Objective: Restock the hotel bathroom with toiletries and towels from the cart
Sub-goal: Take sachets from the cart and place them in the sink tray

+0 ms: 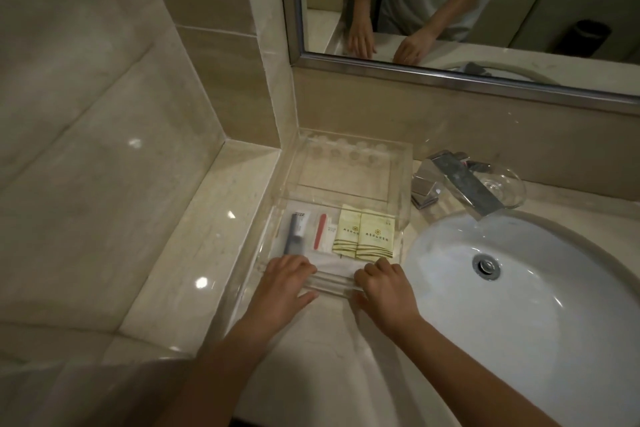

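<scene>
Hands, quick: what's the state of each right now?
Left hand: closed, fingers curled over the near rim of the clear acrylic tray.
Right hand: closed, gripping the same rim.

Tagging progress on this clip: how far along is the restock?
Done: tray holds a toothbrush kit, a red stick and two sachets. In hand: left hand and right hand grip the tray's near rim, probably squaring it. Left: tray's back half shows no items, and no towels are in view.
</scene>
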